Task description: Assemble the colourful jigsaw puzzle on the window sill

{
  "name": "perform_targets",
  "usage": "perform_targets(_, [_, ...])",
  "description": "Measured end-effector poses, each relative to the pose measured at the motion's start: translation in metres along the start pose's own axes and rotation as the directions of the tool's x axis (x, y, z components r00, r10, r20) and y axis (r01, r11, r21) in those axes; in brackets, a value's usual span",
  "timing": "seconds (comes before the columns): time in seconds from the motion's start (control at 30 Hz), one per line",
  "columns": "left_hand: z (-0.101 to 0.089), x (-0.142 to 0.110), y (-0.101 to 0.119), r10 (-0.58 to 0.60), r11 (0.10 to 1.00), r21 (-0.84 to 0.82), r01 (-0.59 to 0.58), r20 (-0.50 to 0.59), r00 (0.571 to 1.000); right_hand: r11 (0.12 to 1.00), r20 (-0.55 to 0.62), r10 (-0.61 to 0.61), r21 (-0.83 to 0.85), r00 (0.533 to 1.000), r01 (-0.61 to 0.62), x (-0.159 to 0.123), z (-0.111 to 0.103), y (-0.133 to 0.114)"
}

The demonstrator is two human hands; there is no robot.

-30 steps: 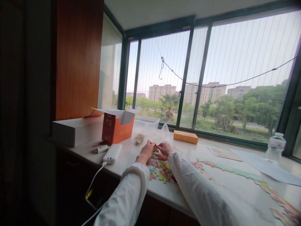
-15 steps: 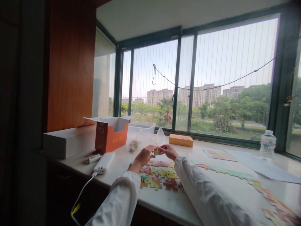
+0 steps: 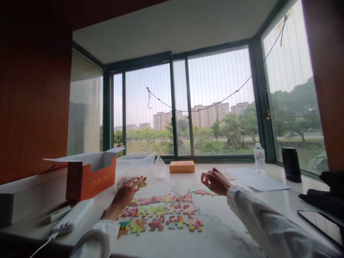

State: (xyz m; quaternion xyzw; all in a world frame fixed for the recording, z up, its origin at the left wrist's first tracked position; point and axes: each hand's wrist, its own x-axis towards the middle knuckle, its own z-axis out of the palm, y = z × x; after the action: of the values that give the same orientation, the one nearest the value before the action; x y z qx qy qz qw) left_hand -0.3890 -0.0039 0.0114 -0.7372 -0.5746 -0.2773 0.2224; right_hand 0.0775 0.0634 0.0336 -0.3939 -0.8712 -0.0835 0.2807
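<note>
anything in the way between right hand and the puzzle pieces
Nothing visible blocks it. The right hand is up and to the right of the main group of puzzle pieces, and only a loose pink-edged piece lies between them, just below the hand.

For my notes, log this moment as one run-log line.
left hand: beside jigsaw piece | right hand: raised, empty | jigsaw pieces: on marble counter

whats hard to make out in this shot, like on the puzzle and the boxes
Head view only:
- Pictures on the multicoloured jigsaw pieces: too small and blurred.
- Printing on the orange cardboard box: too small to read.
- Contents of the clear plastic bag: partly hidden by the left hand.
- Dark flat slab: cut off by the right edge.
</note>
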Motion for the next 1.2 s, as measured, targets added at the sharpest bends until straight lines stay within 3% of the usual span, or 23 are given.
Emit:
perform_targets(0.17, [0.002,0.018,-0.010,-0.020,1.000,0.017,0.022,-0.091,0.996,0.965,-0.041,0.181,-0.184,0.983,-0.185,-0.075,-0.021,0.096])
perform_targets(0.27, [-0.001,0.043,0.012,-0.050,0.996,-0.078,0.033,-0.228,0.972,0.949,-0.047,0.228,-0.212,0.972,-0.233,-0.092,-0.028,0.123])
perform_targets(0.37, [-0.011,0.070,0.083,0.013,0.983,-0.174,-0.052,-0.218,0.976,0.941,-0.085,0.270,-0.187,0.959,-0.282,-0.090,-0.036,0.126])
perform_targets(0.47, [-0.013,0.092,0.188,0.176,0.925,-0.333,-0.184,-0.054,0.983,0.953,-0.060,0.236,-0.180,0.970,-0.243,-0.087,-0.045,0.121])
perform_targets(0.57, [0.004,0.099,0.281,0.397,0.822,-0.466,-0.328,0.056,0.916,0.961,0.002,0.236,-0.151,0.972,-0.233,-0.091,-0.053,0.122])
perform_targets(0.67, [0.029,0.086,0.331,0.470,0.742,-0.578,-0.339,0.090,0.878,0.951,0.132,0.306,-0.095,0.943,-0.295,-0.099,-0.060,0.128])
perform_targets(0.8, [0.051,0.056,0.344,0.493,0.655,-0.699,-0.287,0.107,0.864,0.959,0.319,0.276,-0.023,0.907,-0.284,-0.101,-0.068,0.128])
perform_targets(0.93, [0.053,0.039,0.346,0.517,0.620,-0.746,-0.243,0.155,0.842,0.954,0.484,0.173,0.136,0.858,-0.269,-0.097,-0.070,0.115])
perform_targets(1.07, [0.050,0.036,0.351,0.546,0.614,-0.755,-0.231,0.194,0.815,0.894,0.660,0.035,0.314,0.751,-0.318,-0.097,-0.061,0.102])
perform_targets(1.2, [0.049,0.036,0.349,0.559,0.646,-0.729,-0.227,0.248,0.791,0.825,0.783,-0.035,0.374,0.621,-0.424,-0.100,-0.043,0.094])
